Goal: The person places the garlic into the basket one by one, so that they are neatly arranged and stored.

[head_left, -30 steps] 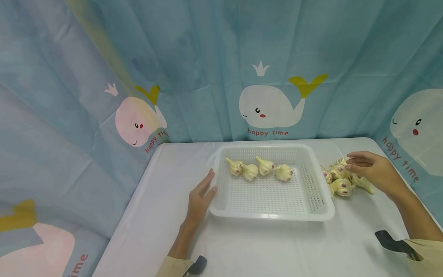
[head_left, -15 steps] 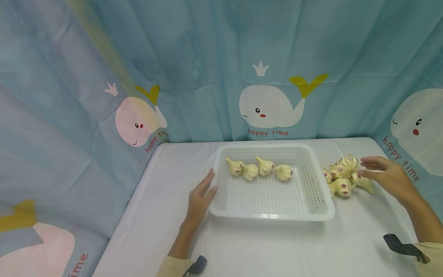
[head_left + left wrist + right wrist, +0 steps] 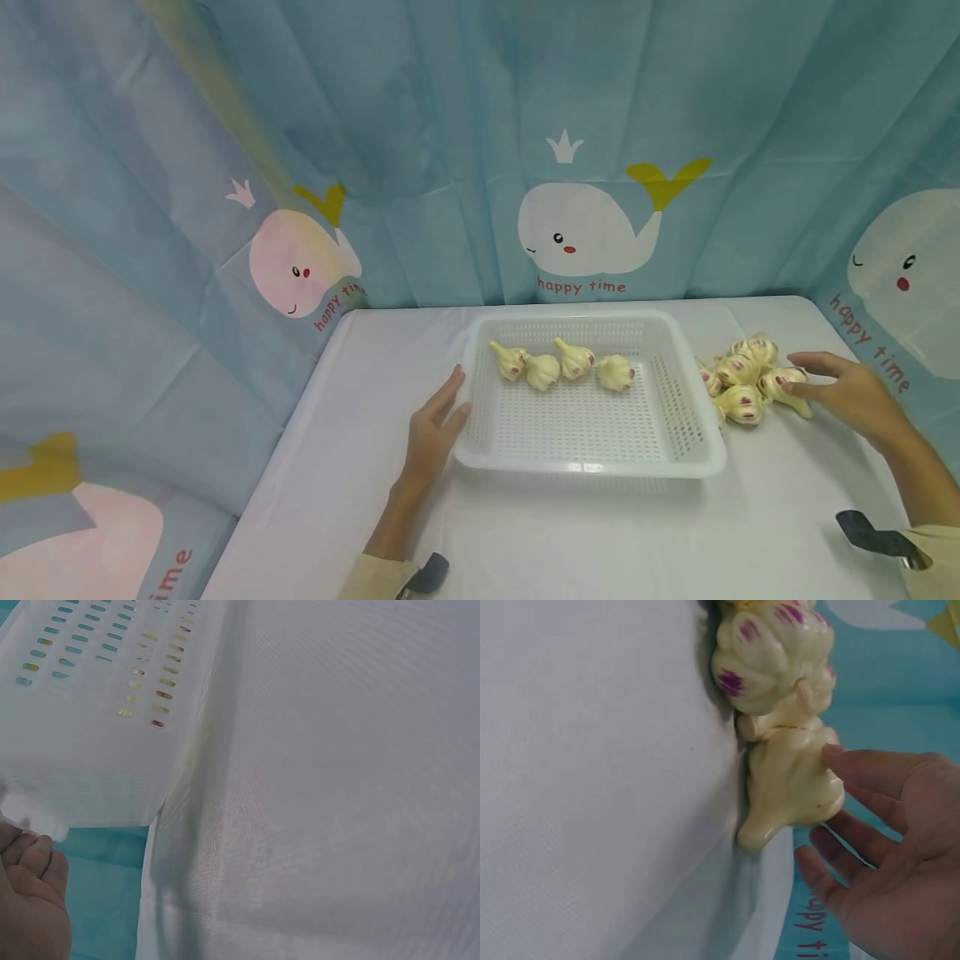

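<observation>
My left hand [image 3: 429,437] rests at the left side of a white plastic basket [image 3: 588,468], its fingers lying along the rim. The left wrist view shows its fingertips [image 3: 39,855] by the basket rim. Several garlic bulbs [image 3: 576,360] sit in the back half of the basket. To the right of the basket lies a pile of purple-marked garlic bulbs [image 3: 741,404]. My right hand [image 3: 858,400] is at the pile's rightmost garlic bulb [image 3: 795,776], thumb at its surface and the other fingers spread and loosely bent beside it. That bulb rests on the table, its stem pointing outward.
A white cloth covers the table [image 3: 570,542]. Behind and at the sides hangs a blue curtain [image 3: 450,125] with whale prints, close to the table's back edge. The basket's right wall [image 3: 678,400] stands between the pile and the bulbs inside.
My right hand has drawn back to the right from above the pile, then come down to the rightmost garlic bulb. The left hand and basket have stayed in place.
</observation>
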Available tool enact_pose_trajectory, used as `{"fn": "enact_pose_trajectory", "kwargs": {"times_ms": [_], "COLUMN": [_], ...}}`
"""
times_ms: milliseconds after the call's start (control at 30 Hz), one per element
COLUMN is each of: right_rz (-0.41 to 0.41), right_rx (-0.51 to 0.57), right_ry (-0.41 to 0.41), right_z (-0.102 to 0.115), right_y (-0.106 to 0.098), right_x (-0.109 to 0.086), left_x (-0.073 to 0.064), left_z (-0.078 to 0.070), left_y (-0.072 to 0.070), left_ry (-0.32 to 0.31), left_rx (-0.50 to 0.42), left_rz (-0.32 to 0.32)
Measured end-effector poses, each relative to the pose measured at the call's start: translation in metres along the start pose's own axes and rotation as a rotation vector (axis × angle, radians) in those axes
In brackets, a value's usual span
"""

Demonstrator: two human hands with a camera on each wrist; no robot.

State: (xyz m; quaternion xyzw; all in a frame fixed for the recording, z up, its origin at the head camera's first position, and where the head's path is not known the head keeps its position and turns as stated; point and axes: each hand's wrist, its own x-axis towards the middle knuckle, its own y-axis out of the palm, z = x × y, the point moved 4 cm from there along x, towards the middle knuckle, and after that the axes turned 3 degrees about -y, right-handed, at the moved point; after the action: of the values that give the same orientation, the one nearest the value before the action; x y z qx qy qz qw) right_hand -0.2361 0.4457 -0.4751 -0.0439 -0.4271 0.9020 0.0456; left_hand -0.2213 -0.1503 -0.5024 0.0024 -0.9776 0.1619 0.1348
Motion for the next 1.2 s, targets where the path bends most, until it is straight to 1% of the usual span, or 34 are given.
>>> {"fn": "enact_pose_trajectory", "kwargs": {"times_ms": [200, 333, 433, 567, 733, 833, 1000, 1133, 1200], "right_rz": [-0.004, -0.008, 0.004, 0.010, -0.001, 0.013, 0.045, 0.006, -0.025], "right_rx": [-0.042, -0.069, -0.087, -0.093, -0.109, -0.124, -0.171, -0.173, -0.161], "right_ry": [0.023, 0.044, 0.051, 0.052, 0.063, 0.081, 0.079, 0.065, 0.029], "right_z": [-0.007, -0.007, -0.009, -0.012, -0.014, -0.014, -0.016, -0.016, -0.015], "right_y": [0.002, -0.001, -0.004, -0.005, -0.006, -0.006, -0.006, -0.004, -0.004], "right_x": [0.001, -0.001, -0.004, -0.008, -0.008, -0.007, -0.007, -0.006, -0.006], "left_x": [0.000, 0.000, 0.000, -0.001, -0.001, -0.001, 0.000, 0.000, -0.001], "left_z": [0.001, 0.000, 0.000, -0.001, 0.000, 0.000, -0.001, 0.000, 0.000], "left_y": [0.000, 0.000, 0.000, 0.000, 0.000, 0.000, 0.000, 0.000, 0.000], "left_ry": [0.006, 0.012, 0.016, 0.011, 0.009, 0.009, 0.019, 0.024, 0.019], "left_rx": [0.000, -0.004, -0.001, 0.007, -0.002, -0.003, -0.006, -0.010, -0.003], "left_rz": [0.000, -0.003, -0.005, -0.007, -0.007, -0.008, -0.009, -0.006, -0.005]}}
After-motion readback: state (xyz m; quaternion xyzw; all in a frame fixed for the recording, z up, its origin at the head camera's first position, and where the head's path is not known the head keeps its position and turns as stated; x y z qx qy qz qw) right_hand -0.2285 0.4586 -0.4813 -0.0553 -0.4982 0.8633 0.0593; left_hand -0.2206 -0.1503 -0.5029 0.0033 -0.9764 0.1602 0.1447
